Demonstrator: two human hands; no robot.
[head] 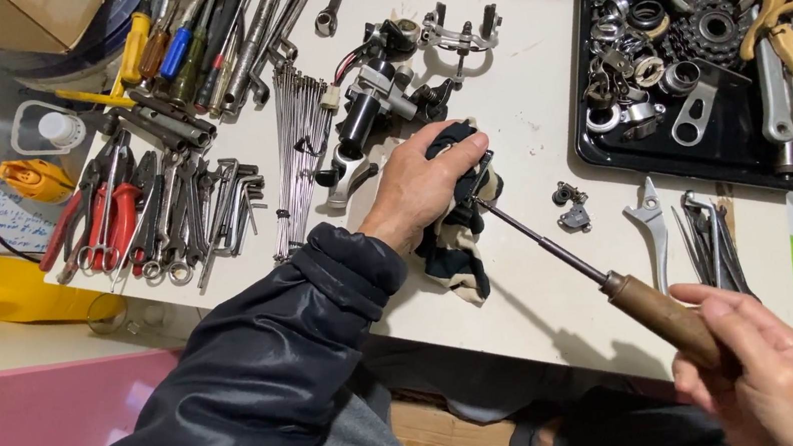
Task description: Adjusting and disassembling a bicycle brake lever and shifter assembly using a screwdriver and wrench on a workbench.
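Note:
My left hand (422, 184) is closed around a dark blue and cream striped rag (455, 246) on the white table (526, 126); the rag wraps the tip of a screwdriver. My right hand (761, 360) grips the screwdriver's brown wooden handle (665, 316) at the lower right. Its dark metal shaft (545, 240) runs up and left from the handle into the rag. A black jacket sleeve covers my left arm.
A black tray (709, 139) of bicycle parts, gears and brake levers sits at the right. Pliers, wrenches and hex keys (163, 211) lie at the left, spokes (297, 154) and brake parts (379, 84) in the middle. Small parts (571, 207) and a silver lever (652, 227) lie near the rag.

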